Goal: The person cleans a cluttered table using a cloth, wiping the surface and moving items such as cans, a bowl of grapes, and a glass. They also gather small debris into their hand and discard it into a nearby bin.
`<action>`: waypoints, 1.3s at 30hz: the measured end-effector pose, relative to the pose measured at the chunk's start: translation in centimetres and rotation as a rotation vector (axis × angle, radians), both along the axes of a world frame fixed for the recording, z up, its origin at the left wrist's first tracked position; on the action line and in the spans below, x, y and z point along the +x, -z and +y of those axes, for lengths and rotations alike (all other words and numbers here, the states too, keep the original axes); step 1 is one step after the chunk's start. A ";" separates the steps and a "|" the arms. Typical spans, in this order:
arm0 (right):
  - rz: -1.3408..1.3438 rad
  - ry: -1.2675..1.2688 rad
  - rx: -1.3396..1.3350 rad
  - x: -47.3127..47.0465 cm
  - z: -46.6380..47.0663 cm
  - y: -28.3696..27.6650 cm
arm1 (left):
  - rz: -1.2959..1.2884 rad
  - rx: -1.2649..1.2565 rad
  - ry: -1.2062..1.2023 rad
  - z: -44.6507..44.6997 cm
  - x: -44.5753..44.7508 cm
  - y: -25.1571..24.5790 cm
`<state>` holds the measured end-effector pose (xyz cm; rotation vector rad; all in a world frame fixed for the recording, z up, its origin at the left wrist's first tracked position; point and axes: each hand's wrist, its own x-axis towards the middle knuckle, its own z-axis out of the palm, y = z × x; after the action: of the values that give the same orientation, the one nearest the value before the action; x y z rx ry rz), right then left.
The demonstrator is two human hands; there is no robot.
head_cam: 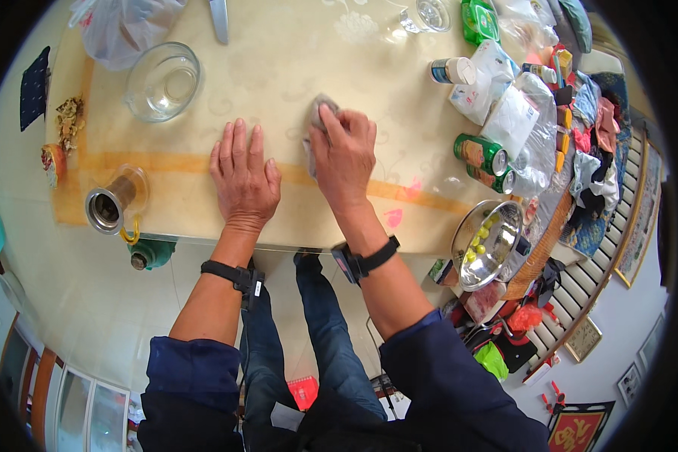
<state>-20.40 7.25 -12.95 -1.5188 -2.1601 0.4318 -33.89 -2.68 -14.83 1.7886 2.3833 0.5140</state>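
Note:
My right hand (pixel 346 153) grips a crumpled grey cloth (pixel 323 105) and presses it on the table with a cream, flower-patterned cover (pixel 282 73). Part of the cloth shows past the fingertips and along the thumb side; the rest is hidden under the hand. Flat on the cover to the left, my left hand (pixel 245 178) rests palm down, fingers spread a little, holding nothing. An orange stripe (pixel 299 171) in the cover runs beneath both hands. Beyond the left hand stands a clear glass bowl (pixel 166 85).
A glass cup with a metal strainer (pixel 106 210) stands by the near left edge. A knife (pixel 219 21) lies at the far side. On the right are green cans (pixel 477 152), a white-capped bottle (pixel 452 71) and a steel bowl (pixel 489 265) with green fruit. Husks (pixel 69 121) lie left.

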 end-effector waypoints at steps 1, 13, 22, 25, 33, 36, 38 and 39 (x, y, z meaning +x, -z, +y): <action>-0.007 -0.014 0.017 1.0 -0.2 -0.2 | -0.003 0.000 0.000 0.0 0.0 0.0; 0.052 -0.053 0.043 -1.5 3.3 0.8 | -0.013 0.013 -0.010 -0.2 -0.1 0.5; -0.033 -0.189 -0.068 4.3 -0.3 -1.7 | -0.025 -0.010 -0.010 -0.3 0.0 0.2; 0.009 -0.032 -0.021 1.1 2.9 -0.3 | -0.013 -0.009 -0.017 -0.6 0.1 0.6; 0.038 -0.319 -0.039 2.5 -3.0 -1.4 | -0.026 -0.008 -0.020 -0.3 0.2 0.3; -0.041 -0.218 -0.040 6.6 -1.1 -2.0 | -0.017 -0.009 -0.013 -0.3 0.1 0.2; -0.010 -0.090 -0.063 6.4 1.4 -1.0 | -0.009 -0.020 -0.018 -0.4 0.1 0.3; 0.011 -0.030 -0.058 5.4 2.9 -0.3 | -0.005 -0.027 -0.017 -0.3 0.1 0.5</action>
<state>-14.96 10.11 -12.68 -1.5131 -2.1821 0.5152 -33.81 -3.00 -15.30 1.7557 2.3923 0.4846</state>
